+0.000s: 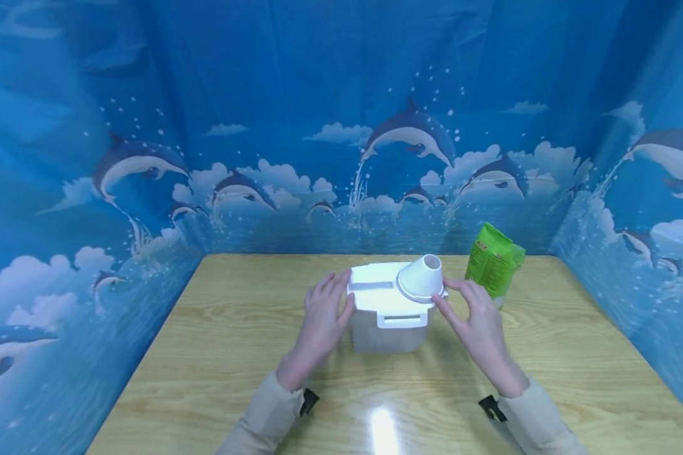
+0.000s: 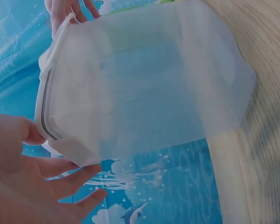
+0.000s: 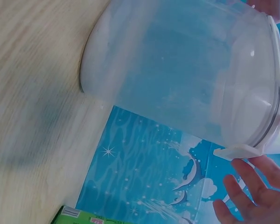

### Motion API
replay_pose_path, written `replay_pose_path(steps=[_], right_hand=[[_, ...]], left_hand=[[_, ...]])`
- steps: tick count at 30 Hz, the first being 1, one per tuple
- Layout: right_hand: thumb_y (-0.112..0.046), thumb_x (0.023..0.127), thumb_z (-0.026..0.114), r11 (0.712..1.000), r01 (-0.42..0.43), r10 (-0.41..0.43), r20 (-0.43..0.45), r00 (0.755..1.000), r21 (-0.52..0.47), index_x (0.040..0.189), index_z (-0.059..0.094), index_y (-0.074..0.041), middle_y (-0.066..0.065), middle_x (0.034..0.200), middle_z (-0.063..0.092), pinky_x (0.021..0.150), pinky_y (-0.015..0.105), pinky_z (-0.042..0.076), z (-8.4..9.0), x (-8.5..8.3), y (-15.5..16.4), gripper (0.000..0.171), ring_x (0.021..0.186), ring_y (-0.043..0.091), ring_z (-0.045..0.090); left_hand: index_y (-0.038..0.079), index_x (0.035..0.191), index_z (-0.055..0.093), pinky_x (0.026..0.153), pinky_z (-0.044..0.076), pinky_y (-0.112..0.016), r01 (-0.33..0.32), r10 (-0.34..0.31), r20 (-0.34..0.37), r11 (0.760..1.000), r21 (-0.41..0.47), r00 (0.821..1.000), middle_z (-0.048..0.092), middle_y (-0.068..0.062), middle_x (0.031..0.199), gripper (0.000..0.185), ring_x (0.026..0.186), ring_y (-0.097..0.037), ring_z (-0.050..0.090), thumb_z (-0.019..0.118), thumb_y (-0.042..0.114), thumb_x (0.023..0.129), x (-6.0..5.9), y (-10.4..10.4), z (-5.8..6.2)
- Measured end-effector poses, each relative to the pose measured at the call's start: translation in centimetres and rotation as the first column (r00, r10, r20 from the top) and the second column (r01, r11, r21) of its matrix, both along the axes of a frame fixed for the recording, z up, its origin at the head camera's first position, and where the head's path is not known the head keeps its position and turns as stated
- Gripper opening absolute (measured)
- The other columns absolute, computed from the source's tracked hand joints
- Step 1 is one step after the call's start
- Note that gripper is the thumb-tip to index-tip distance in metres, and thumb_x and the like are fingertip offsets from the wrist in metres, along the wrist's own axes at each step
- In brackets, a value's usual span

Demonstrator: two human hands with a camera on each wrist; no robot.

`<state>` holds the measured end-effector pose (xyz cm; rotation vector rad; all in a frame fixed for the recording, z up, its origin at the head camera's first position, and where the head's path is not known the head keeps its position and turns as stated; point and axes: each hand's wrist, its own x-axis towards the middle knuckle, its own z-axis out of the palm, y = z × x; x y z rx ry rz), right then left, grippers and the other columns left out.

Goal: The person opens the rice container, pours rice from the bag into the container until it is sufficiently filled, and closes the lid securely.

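Observation:
A translucent plastic storage container (image 1: 388,335) stands upright on the table, its white lid (image 1: 370,273) on top. From the right part of the lid rises a white cone-shaped spout cup (image 1: 422,278) with an open top. My left hand (image 1: 323,315) grips the lid's left edge, thumb on the rim and fingers around the side latch (image 2: 77,151). At the opposite edge my right hand (image 1: 482,323) pinches the lid, its fingertips against the right latch (image 3: 240,151). The front latch (image 1: 401,320) sticks out, with neither hand on it.
Behind my right hand a green printed bag (image 1: 491,260) stands near the table's back edge, its top folded over. The wood-grain table (image 1: 227,354) is bounded at the back and sides by a blue dolphin-print curtain (image 1: 296,76).

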<state>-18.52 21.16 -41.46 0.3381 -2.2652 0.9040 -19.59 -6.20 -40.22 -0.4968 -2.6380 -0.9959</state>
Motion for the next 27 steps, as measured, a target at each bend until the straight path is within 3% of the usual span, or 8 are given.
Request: replay_pose_path(steps=[8,11,17,22,27], right_hand=[[-0.011,0.083,0.081,0.999,0.002,-0.001,-0.042,0.999,0.033,0.108,0.07,0.001,0.018,0.107,0.071,0.087,0.052,0.049,-0.2,0.5,0.2,0.03,0.103,0.035,0.062],[-0.013,0.084,0.081,0.998,-0.01,0.012,-0.043,0.999,0.057,0.113,0.069,0.001,0.019,0.112,0.07,0.09,0.055,0.048,-0.1,0.4,0.4,0.034,0.107,0.037,0.06],[-0.035,0.096,0.069,0.979,-0.031,0.024,0.038,0.999,0.199,0.139,0.056,-0.001,0.022,0.135,0.06,0.103,0.066,0.04,0.4,-0.1,0.8,0.057,0.127,0.044,0.051],[-0.054,0.1,0.055,0.935,-0.017,0.016,0.005,1.0,0.354,0.135,0.058,0.005,0.024,0.135,0.06,0.103,0.068,0.04,0.3,-0.5,0.8,0.069,0.129,0.046,0.049],[-0.061,0.101,0.045,0.922,0.0,0.019,-0.046,0.999,0.387,0.131,0.061,0.007,0.025,0.131,0.063,0.101,0.068,0.041,-0.1,-0.8,0.7,0.076,0.129,0.045,0.05]], left_hand=[[0.007,0.152,0.045,0.12,0.021,-0.063,0.026,-0.026,-0.005,0.999,0.04,1.0,0.05,-0.015,0.151,0.049,0.144,-0.039,0.037,0.045,0.023,0.105,-0.3,-0.4,0.0],[0.007,0.151,0.045,0.119,0.021,-0.063,0.023,-0.023,-0.007,0.999,0.041,1.0,0.05,-0.016,0.151,0.049,0.144,-0.039,0.037,0.045,0.023,0.104,-0.3,-0.4,0.0],[0.008,0.151,0.046,0.119,0.022,-0.062,0.014,-0.014,-0.009,1.0,0.027,1.0,0.05,-0.014,0.151,0.049,0.144,-0.039,0.037,0.045,0.024,0.105,-0.3,-0.4,0.0],[0.008,0.152,0.045,0.119,0.021,-0.064,0.024,-0.024,-0.011,0.999,0.025,1.0,0.05,-0.014,0.152,0.05,0.144,-0.039,0.037,0.046,0.024,0.105,-0.1,-0.5,0.0],[0.009,0.154,0.041,0.12,0.023,-0.061,0.07,-0.071,0.017,0.997,0.032,0.997,0.047,-0.014,0.154,0.052,0.144,-0.038,0.037,0.047,0.028,0.106,-0.1,-1.1,0.1]])
